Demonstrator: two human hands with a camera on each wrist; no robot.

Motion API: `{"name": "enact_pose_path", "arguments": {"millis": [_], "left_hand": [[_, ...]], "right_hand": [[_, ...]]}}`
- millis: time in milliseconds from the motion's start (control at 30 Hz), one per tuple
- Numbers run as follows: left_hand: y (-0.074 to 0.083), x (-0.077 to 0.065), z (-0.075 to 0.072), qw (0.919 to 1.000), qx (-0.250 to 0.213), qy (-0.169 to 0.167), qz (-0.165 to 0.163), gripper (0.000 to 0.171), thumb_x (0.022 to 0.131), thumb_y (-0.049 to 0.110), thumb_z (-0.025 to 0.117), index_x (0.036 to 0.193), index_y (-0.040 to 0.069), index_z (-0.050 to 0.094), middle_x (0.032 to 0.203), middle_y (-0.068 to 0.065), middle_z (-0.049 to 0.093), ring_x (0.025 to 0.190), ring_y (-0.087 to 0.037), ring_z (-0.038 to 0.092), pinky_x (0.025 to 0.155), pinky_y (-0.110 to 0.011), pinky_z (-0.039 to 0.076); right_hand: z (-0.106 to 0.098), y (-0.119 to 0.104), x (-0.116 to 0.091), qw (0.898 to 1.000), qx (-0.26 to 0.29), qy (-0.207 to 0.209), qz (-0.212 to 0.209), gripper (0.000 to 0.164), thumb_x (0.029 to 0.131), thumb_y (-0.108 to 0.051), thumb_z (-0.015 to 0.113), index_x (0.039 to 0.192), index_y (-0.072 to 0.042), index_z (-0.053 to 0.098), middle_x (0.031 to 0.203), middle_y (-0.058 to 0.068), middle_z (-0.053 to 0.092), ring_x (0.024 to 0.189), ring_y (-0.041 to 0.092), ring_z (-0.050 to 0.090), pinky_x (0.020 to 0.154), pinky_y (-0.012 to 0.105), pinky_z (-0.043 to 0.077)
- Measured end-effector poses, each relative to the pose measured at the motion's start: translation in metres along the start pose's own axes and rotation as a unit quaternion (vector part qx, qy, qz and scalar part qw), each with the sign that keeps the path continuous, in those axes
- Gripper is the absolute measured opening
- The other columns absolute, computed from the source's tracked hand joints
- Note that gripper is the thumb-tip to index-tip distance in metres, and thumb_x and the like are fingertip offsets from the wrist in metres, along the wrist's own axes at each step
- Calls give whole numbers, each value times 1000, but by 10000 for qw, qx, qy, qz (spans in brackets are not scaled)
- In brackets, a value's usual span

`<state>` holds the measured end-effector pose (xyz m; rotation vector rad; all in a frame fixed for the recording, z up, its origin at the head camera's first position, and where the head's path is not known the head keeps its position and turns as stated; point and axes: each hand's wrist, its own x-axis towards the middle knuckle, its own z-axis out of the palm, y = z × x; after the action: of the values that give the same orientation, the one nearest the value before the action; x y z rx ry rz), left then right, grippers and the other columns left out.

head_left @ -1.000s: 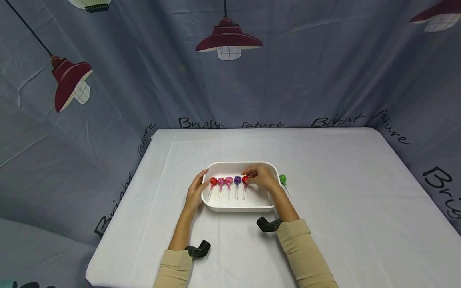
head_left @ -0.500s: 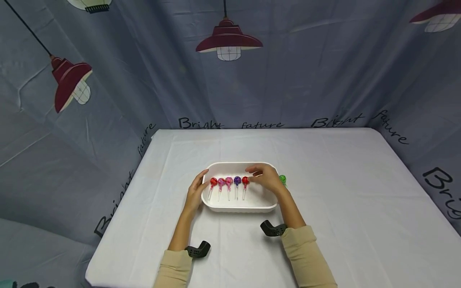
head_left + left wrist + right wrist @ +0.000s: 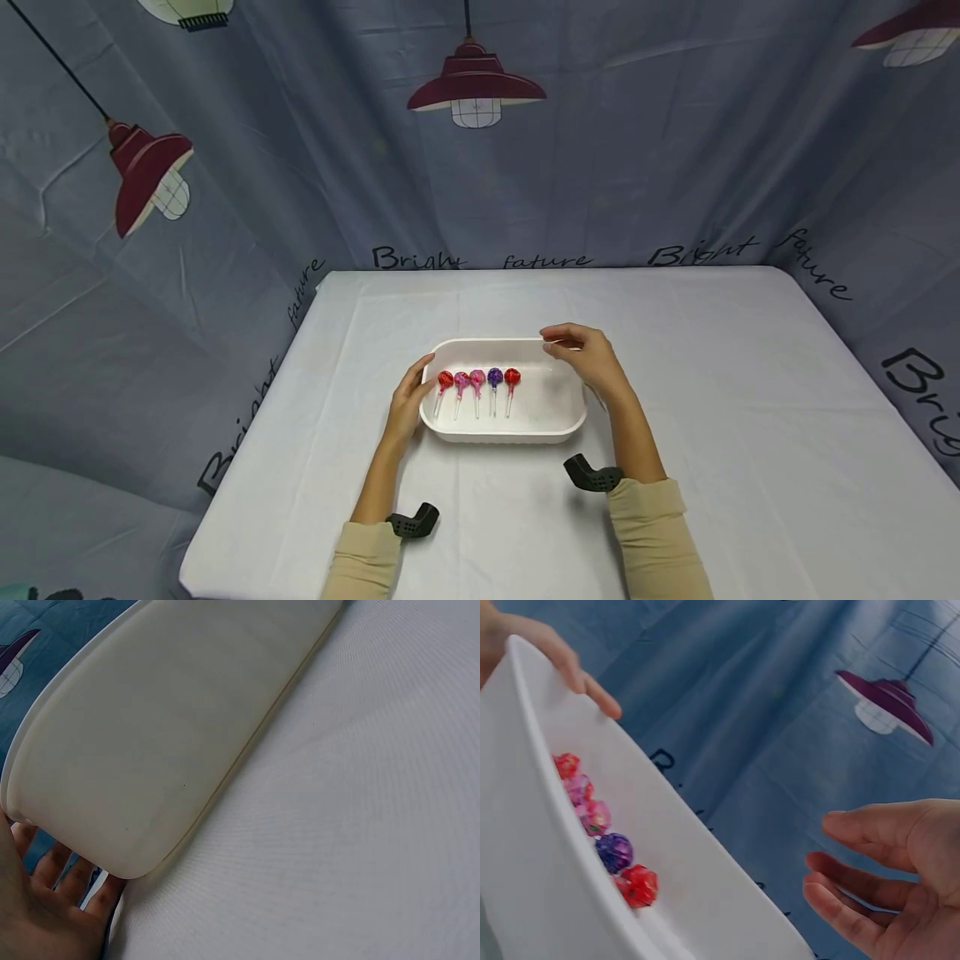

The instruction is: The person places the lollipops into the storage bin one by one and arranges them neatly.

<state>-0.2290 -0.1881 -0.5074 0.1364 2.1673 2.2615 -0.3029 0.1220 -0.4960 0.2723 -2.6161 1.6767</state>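
Now, view by view.
Head: left hand rests flat on the white tray's left end at frame centre; right hand hovers released, grasping nothing, over its right rim. Five lollipops lie in a row left of it, heads away, sticks toward the person.
Left wrist: palm bottom left, against tray wall.
Right wrist: fingers relaxed at right; lollipops lower left.

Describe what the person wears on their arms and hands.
Both arms wear long beige sleeves, the left sleeve and the right sleeve. A black, angular wrist device sits at each cuff: one on the left, one on the right. The left hand and right hand are bare.
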Motion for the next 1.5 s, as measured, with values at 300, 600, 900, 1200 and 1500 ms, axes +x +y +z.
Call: {"name": "enact_pose_path", "arguments": {"millis": [300,600,900,1200,1500], "left_hand": [[-1,0,0,10000,-3,-26,-10,44,97,9,45,140,9,38,150,-9,24,137,-18,19,110,-36,17],[1,0,0,10000,53,-60,-4,44,97,9,44,140,10,38,151,-11,21,137,-18,17,110,-36,17],[1,-1,1,10000,51,-3,-13,43,96,8,45,139,11,40,150,-11,22,137,-17,19,110,-34,18],[0,1,0,10000,17,-10,33,43,96,8,45,139,10,40,149,-11,25,135,-16,22,109,-33,20],[2,0,1,10000,76,4,-54,43,97,9,45,140,11,40,150,-11,23,136,-16,21,110,-34,19]], "right_hand": [[-31,19,1,9850,1370,1022,-250,32,84,-22,69,113,-10,65,112,7,63,102,19,56,90,30,43],[-38,62,5,9713,1825,1505,-262,33,80,-24,73,111,-14,67,109,3,64,98,14,59,81,18,48],[-40,46,-16,9722,1818,1441,317,33,82,-18,70,114,-10,64,107,1,65,92,7,61,73,16,48],[-41,21,-34,9757,1467,1248,1048,39,86,-7,65,123,1,56,116,15,61,85,0,59,73,21,50],[-37,30,-37,9815,1130,757,1351,42,87,-9,64,126,0,53,122,21,55,85,1,58,76,24,50]]}}
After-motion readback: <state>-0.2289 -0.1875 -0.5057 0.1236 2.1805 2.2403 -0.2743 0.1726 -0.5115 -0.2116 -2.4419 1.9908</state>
